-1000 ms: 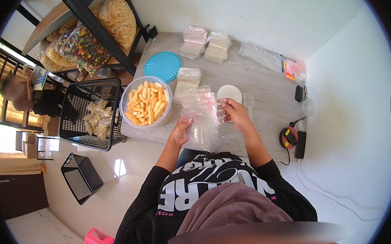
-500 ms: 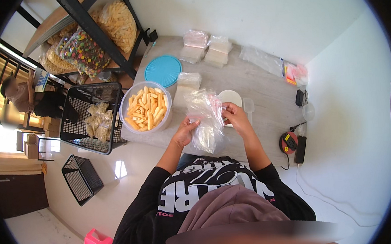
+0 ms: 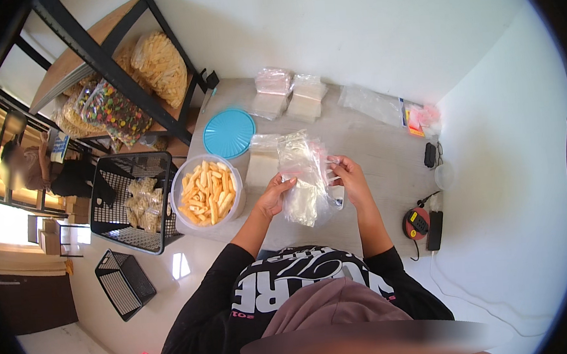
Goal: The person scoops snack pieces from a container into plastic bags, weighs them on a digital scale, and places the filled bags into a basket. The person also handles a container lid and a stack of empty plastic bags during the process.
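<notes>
Both my hands hold up a bundle of clear plastic bags [image 3: 302,192] in front of my chest, above the table's near edge. My left hand [image 3: 275,195] pinches the bundle's left side, thumb on top. At the right side, the fingers of my right hand [image 3: 350,178] are closed on the bags' edges. Left of my left hand stands a clear round tub [image 3: 240,205] full of yellow-orange stick snacks [image 3: 205,193]. A further stack of clear bags [image 3: 262,164] lies just beyond my left hand. The bundle covers most of what lies behind it.
Behind the tub lies a blue round lid [image 3: 229,133]. Bag stacks [image 3: 272,92] rest by the wall. A black crate [image 3: 97,211] with filled bags stands left of the table; a smaller basket [image 3: 125,284] is on the floor. At right sits a red-and-black cord reel [image 3: 417,223].
The view has tilted, so the table appears lower. The bag bundle is now held more upright and spread at its right edge. The white round thing behind it is now mostly hidden.
</notes>
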### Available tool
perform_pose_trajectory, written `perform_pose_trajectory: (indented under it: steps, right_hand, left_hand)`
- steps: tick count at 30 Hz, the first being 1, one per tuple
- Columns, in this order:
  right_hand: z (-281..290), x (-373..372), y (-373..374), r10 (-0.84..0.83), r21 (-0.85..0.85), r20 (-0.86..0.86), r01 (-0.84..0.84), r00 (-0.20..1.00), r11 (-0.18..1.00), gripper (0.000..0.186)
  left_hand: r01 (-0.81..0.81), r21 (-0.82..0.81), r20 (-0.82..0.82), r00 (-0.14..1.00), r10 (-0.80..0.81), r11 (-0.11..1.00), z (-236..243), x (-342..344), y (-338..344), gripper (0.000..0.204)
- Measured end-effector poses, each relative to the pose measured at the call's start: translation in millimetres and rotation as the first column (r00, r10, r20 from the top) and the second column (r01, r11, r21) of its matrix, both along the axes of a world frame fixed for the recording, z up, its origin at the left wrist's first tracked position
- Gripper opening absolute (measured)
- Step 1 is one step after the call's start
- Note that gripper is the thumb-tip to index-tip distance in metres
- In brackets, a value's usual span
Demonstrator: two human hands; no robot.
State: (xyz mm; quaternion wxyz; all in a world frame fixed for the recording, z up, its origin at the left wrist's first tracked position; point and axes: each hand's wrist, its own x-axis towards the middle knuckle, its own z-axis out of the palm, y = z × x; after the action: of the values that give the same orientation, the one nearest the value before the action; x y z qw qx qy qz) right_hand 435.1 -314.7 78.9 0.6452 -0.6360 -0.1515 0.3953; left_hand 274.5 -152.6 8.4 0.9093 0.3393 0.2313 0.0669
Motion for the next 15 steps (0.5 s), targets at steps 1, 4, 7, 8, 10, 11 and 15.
perform_pose_trajectory:
  steps: [1,4,7,8,10,11,15]
  right_hand:
    - [1,6,2,-0.021,0.000,0.009,0.021,1.000,1.000,0.025]
    - [-5,30,9,-0.096,0.021,0.023,0.095,0.995,0.995,0.023]
    - [-22,59,18,-0.186,0.074,-0.025,0.187,0.982,0.980,0.022]
    - [-26,70,23,-0.216,0.085,-0.064,0.221,0.974,0.972,0.021]
    - [-36,87,37,-0.245,0.103,-0.080,0.252,0.966,0.962,0.020]
    - [-42,96,45,-0.248,0.109,-0.054,0.253,0.967,0.961,0.020]
    - [-64,124,92,-0.186,0.032,0.083,0.184,0.979,0.982,0.022]
  left_hand:
    - [-0.007,0.000,0.006,1.000,0.007,1.000,1,7,5,0.047]
    - [-0.028,0.000,0.033,0.999,0.028,1.000,3,29,22,0.050]
    - [-0.080,0.004,0.062,0.995,0.080,0.997,13,58,49,0.048]
    - [-0.117,0.010,0.064,0.991,0.116,0.993,23,69,61,0.045]
    - [-0.204,0.025,0.113,0.973,0.200,0.979,44,91,89,0.044]
    - [-0.251,0.027,0.162,0.956,0.243,0.968,54,103,106,0.045]
    - [-0.421,0.131,0.311,0.877,0.366,0.898,84,138,189,0.047]
